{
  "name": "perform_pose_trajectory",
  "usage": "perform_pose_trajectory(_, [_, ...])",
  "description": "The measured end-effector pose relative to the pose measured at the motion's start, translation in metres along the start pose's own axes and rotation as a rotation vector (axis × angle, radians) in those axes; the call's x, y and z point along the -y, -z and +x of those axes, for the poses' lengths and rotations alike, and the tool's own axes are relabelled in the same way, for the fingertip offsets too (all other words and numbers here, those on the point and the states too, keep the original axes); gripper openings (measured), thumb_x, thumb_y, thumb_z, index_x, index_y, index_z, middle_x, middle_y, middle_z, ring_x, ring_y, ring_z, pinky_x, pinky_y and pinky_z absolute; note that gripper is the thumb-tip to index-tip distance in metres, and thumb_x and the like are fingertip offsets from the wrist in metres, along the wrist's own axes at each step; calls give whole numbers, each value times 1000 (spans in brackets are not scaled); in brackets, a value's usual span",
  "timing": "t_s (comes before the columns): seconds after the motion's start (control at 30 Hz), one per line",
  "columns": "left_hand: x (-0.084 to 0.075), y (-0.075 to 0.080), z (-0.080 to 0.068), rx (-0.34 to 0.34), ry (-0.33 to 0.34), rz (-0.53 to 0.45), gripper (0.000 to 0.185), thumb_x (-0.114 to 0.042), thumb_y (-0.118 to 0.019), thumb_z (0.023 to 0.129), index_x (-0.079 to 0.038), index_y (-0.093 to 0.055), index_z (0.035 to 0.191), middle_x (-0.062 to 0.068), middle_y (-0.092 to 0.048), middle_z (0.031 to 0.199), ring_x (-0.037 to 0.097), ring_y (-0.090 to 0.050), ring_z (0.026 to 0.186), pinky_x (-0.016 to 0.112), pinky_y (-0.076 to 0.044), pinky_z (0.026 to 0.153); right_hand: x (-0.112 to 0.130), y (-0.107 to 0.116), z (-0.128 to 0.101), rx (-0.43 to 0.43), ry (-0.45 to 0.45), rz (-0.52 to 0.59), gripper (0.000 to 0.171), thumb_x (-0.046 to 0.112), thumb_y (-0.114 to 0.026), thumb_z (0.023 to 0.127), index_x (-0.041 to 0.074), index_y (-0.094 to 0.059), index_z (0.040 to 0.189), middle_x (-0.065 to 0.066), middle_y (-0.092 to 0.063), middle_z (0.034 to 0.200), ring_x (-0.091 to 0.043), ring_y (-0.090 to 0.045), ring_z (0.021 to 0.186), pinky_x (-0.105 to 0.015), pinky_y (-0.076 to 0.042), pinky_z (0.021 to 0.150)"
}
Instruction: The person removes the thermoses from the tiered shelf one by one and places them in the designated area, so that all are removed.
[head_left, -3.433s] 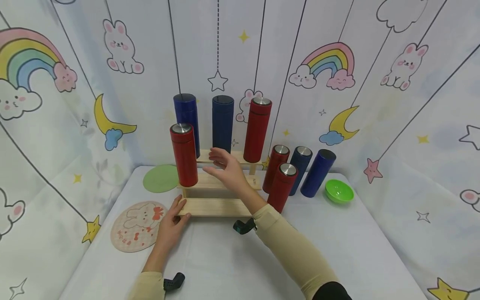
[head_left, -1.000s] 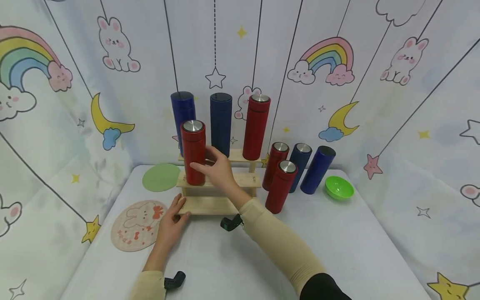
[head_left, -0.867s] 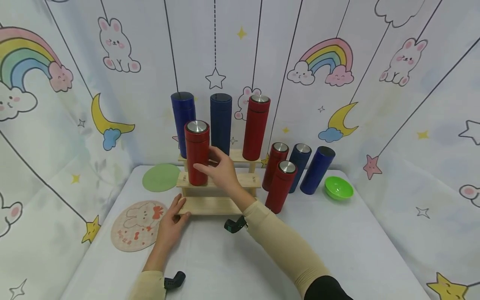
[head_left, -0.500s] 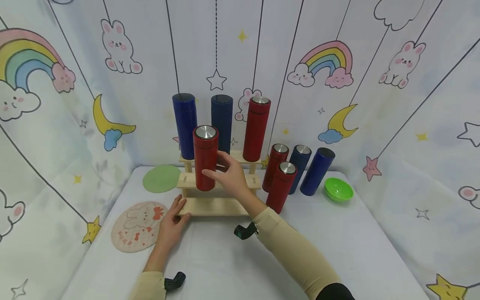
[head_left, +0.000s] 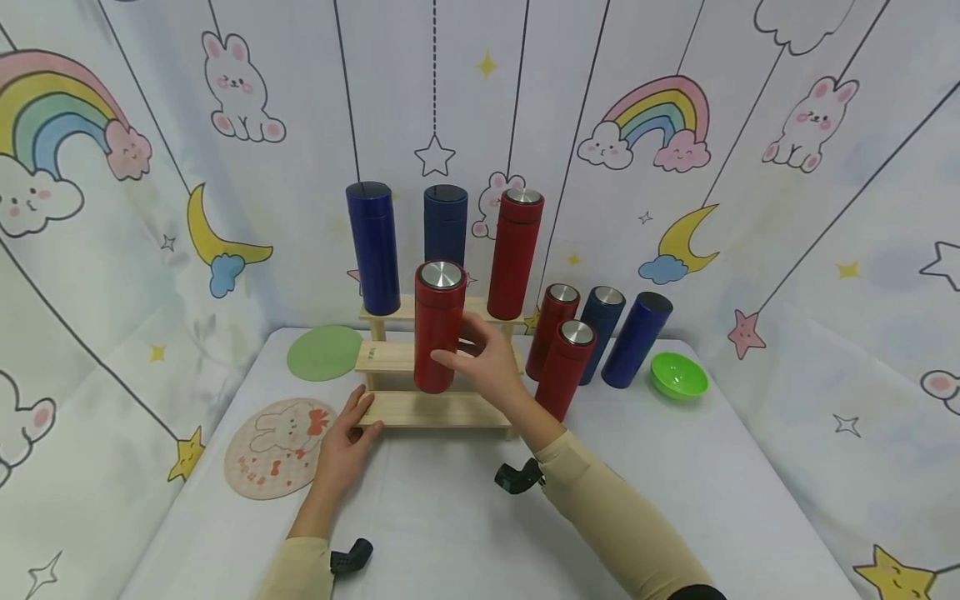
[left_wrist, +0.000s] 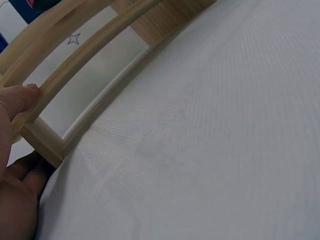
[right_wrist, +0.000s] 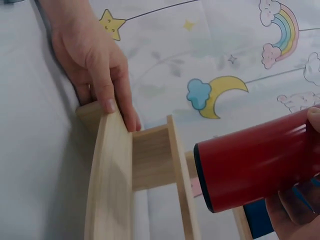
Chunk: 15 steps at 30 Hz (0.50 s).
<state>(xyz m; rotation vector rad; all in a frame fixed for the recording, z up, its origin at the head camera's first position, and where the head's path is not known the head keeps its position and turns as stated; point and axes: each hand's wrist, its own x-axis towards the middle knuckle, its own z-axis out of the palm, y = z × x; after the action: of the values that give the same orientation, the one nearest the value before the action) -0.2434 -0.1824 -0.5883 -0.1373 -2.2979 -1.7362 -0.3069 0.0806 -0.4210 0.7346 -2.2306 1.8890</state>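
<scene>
Fingers of the right hand point(head_left: 487, 365), in the head view, clamp an upright red flask point(head_left: 433, 329) midway along the wooden rack point(head_left: 442, 410), whose left end the left hand point(head_left: 347, 442) holds. Left wrist view: thumb and fingers pinch that end. Right wrist view: the flask's base hangs beside the rack.

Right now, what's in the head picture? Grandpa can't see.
A person's right grip holds a red cylindrical flask before a pale wooden three-tier rack; the left grip holds its bottom shelf. More red and blue flasks stand nearby.
</scene>
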Motion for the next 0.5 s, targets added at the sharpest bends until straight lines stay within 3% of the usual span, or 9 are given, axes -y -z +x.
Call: perform_pose_trajectory(0.5, [-3,0,-3,-6,7,11,58,-10,-72,106,-2,-52,160,11,-31,176,35,-29,160,5,-32,108,-2,37,-33,-19,8,-47,62,18,-90,91,18,-65,148,-1,-72,136,-25,-69,125,-48,-56,107])
